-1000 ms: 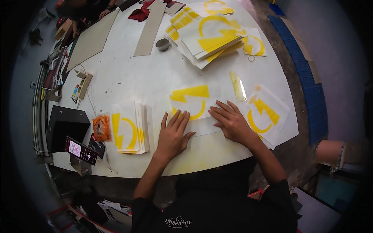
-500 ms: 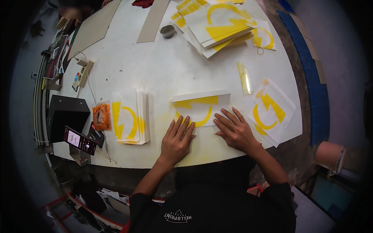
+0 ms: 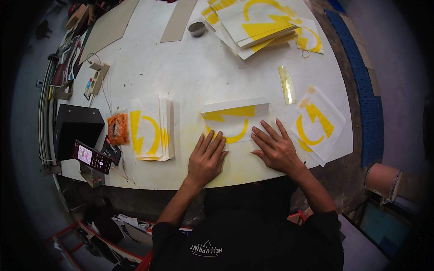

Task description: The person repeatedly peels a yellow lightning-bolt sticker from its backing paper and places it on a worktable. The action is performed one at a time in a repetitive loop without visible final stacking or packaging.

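A white paper sheet with a yellow print lies in front of me, its far edge folded up into a raised flap. My left hand is flat, with its fingertips on the near left corner of the sheet. On the other side, my right hand rests with fingers spread at the sheet's near right edge. Neither hand grips anything. Left of the sheet stands a stack of folded printed papers. To the right lie flat printed sheets, and beyond them a clear yellowish strip.
A large pile of printed papers sits at the far right, near a small round tin. On the left are an orange packet, a black box, a lit phone and a power strip. The white table has a curved-looking near edge.
The whole view has shifted slightly, so the table and its things appear a little higher. Both hands stay flat at the sheet's near edge, with only slight finger movement.
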{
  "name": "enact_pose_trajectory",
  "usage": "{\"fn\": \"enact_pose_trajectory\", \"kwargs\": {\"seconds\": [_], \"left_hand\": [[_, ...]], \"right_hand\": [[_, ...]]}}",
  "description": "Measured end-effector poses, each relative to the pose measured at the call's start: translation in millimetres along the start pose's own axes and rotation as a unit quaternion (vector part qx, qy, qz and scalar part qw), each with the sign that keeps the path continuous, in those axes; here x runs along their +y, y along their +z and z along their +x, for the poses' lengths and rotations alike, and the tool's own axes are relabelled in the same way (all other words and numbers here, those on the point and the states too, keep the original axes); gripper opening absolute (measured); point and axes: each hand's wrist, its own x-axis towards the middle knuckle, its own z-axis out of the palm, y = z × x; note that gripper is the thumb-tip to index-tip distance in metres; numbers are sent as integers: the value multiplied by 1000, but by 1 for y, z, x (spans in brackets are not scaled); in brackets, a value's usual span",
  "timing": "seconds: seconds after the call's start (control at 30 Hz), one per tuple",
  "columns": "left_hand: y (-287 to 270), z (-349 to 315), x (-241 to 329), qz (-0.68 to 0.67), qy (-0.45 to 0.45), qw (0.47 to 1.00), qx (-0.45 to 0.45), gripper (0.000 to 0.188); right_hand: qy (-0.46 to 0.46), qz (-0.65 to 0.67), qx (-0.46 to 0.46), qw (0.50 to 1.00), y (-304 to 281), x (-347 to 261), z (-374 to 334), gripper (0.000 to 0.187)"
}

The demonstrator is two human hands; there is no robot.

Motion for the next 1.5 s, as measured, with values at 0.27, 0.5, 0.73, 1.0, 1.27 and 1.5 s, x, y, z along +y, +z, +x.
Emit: {"fn": "enact_pose_trajectory", "kwargs": {"seconds": [0.27, 0.5, 0.73, 1.0, 1.27, 1.5], "left_hand": [[1, -1, 0, -14, -5, 1000, 3, 41], [1, -3, -1, -30, -19, 999, -2, 40], [2, -5, 3, -28, -34, 998, -40, 43], [-6, -9, 15, 7, -87, 996, -31, 45], [18, 3, 59, -35, -55, 997, -28, 59], [38, 12, 29, 0, -25, 1000, 6, 49]], "right_hand": [[7, 6, 3, 1000, 1, 0, 0, 45], [14, 2, 11, 1000, -1, 0, 1, 42], [-13, 55, -13, 998, 26, -44, 32, 39], [114, -30, 24, 993, -9, -1, -13, 37], [49, 25, 114, 992, -30, -29, 59, 30], [7, 59, 83, 995, 9, 25, 115, 18]]}}
